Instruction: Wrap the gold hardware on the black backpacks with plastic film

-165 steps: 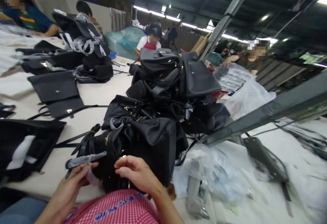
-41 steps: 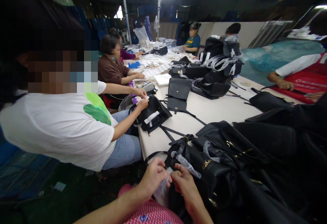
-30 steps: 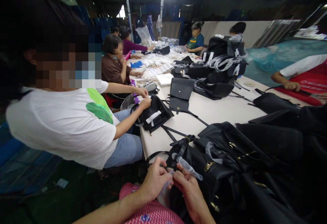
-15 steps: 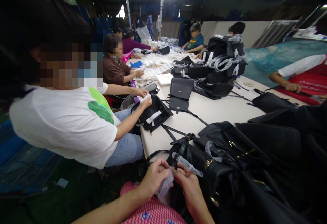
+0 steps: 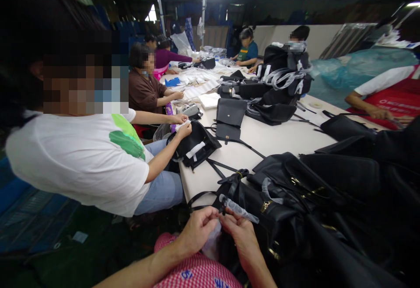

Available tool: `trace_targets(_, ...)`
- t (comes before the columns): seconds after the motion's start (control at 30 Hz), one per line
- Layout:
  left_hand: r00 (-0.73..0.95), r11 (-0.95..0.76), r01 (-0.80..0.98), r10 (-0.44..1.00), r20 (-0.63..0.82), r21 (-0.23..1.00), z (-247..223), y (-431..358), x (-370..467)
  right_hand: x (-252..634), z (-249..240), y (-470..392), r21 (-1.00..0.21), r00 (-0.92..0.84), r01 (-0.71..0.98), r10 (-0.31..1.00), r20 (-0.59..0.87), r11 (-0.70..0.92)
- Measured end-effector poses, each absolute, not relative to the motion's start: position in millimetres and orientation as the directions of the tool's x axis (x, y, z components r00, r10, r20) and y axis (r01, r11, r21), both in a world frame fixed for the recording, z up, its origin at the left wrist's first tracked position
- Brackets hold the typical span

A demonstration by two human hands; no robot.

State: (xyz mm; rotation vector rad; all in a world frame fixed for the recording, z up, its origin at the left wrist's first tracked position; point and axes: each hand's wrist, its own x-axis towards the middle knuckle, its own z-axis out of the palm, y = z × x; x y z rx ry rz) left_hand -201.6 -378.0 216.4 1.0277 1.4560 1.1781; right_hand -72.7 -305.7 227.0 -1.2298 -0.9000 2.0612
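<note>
Two hands meet at the near side of my view: the left hand (image 5: 201,230) and the right hand (image 5: 242,235) each close finger and thumb on translucent film (image 5: 211,240), which droops below the pinch; the exact contact is partly hidden from me. The black bag (image 5: 284,222) lies just right of them, at the near end of the counter (image 5: 275,135). As I judge it, wrapping is partly done: a film-sleeved strap piece (image 5: 241,210) rests just beyond the right hand, while the pinched film looks unsettled. Bags crowd my right; pale surface shows farther off, past the flat bag (image 5: 230,115), and a co-worker (image 5: 82,159) limits movement left, beyond the counter's edge.
</note>
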Motion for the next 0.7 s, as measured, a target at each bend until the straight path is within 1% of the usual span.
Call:
trace_targets(0.13,-0.107,0.203,-0.010,0.973,-0.203,0.979,222.2,-383.1,-203.1,-71.7,224.5,-305.5,-0.780,-0.385,-0.123,0.754,-0.532,-0.613)
trace_targets(0.27,-0.138,0.260,-0.248,0.944,-0.300,0.933,223.7,-384.1,-204.0,-74.0,222.5,-305.4,-0.786,-0.349,-0.130,0.770,-0.535,-0.605)
trace_targets(0.33,-0.169,0.281,-0.318,0.923,-0.346,0.905,222.1,-381.7,-203.9,-75.5,222.3,-305.2,-0.790,-0.339,-0.133,0.777,-0.531,-0.598)
trace_targets(0.43,-0.182,0.328,-0.338,0.897,-0.404,0.882,219.0,-377.3,-203.0,-76.6,223.3,-304.7,-0.796,-0.328,-0.133,0.784,-0.526,-0.590)
trace_targets(0.57,-0.168,0.376,-0.432,0.859,-0.483,0.820,216.9,-374.7,-202.0,-76.3,226.3,-304.7,-0.802,-0.331,-0.126,0.787,-0.521,-0.584)
trace_targets(0.7,-0.146,0.398,-0.417,0.858,-0.492,0.817,220.5,-374.4,-202.2,-76.4,227.2,-305.6,-0.803,-0.339,-0.112,0.782,-0.522,-0.585)
